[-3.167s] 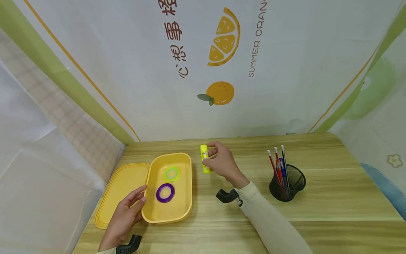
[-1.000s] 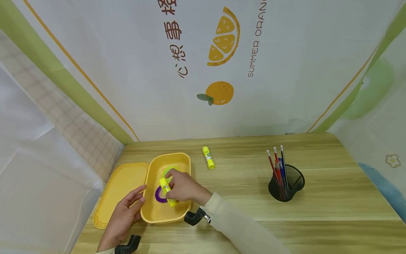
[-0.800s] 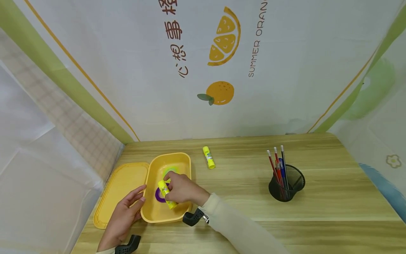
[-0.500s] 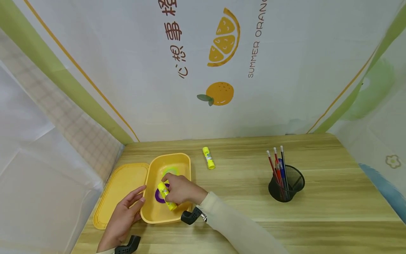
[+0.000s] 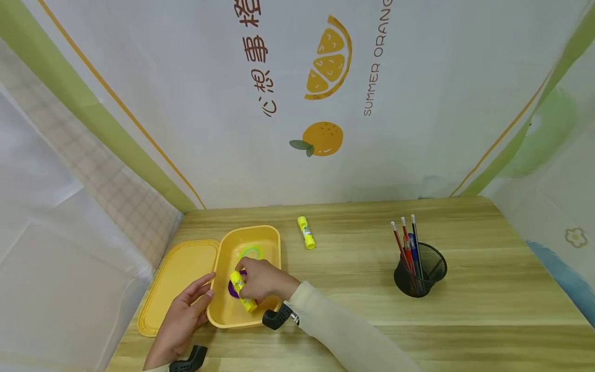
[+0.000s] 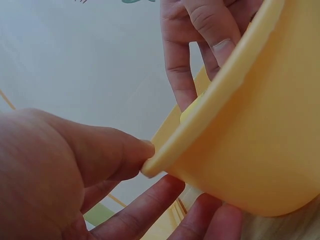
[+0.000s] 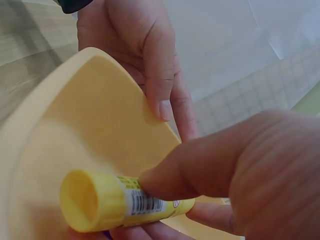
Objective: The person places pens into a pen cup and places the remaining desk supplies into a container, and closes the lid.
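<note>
Inside the yellow plastic box [image 5: 223,316], my right hand [image 5: 266,279] holds a yellow glue stick [image 5: 243,292] between thumb and fingers. Its barcode label faces the right wrist view. My left hand [image 5: 183,312] grips the box's left wall, thumb at the rim and fingers along the outside [image 6: 142,202]. On the box floor lie a purple ring-shaped roll [image 5: 232,290], partly hidden by the glue stick, and a green one [image 5: 253,251], partly behind the right hand.
A second yellow glue stick [image 5: 306,232] lies on the wooden table [image 5: 353,258] right of the box. The box's yellow lid [image 5: 178,279] lies flat to the left. Farther right stands a black mesh pen holder [image 5: 434,263] with several pencils and pens.
My right hand let go of one glue stick on the table, and now holds another inside the box, lowered slightly toward the front left. The left hand has stayed on the box.
</note>
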{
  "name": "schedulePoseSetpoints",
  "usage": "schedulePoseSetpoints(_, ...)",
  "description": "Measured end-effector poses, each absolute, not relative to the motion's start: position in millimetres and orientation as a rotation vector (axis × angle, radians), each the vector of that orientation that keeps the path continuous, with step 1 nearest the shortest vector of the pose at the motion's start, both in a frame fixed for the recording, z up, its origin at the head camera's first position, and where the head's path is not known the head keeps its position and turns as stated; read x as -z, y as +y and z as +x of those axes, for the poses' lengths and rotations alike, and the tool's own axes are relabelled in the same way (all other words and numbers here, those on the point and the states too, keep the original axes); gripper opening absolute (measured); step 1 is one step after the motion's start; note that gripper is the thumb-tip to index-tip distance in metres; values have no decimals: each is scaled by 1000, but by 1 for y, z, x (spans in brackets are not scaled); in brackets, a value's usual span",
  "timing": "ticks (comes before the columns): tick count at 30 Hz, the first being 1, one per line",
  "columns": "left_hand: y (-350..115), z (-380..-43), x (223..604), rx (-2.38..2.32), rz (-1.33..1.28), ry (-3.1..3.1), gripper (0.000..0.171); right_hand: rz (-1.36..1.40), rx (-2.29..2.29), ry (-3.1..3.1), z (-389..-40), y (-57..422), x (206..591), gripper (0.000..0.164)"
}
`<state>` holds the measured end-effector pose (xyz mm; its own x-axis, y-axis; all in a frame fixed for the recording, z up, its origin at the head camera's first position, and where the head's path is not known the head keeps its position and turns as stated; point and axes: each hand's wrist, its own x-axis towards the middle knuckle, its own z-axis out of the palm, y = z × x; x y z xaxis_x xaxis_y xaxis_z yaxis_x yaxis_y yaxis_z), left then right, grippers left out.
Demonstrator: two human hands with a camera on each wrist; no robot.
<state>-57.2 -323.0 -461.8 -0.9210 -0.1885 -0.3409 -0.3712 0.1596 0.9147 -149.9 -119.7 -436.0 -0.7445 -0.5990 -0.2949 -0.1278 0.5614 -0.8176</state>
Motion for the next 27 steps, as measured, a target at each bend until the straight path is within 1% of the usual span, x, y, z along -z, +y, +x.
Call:
schedulePoseSetpoints(7, -322, -57, 462, -1861, -555, 2281, 52, -573, 1127, 2250, -149, -119, 437, 57)
schedulePoseSetpoints(15, -321, -59, 463, -1854, -554, 2277, 53, -486, 1300, 2163, -148, -119, 439, 54)
schedulePoseSetpoints(27, -322, -58, 463, -1868, -548, 2266, 53, -472, 1379, 2151, -146, -118, 439, 51)
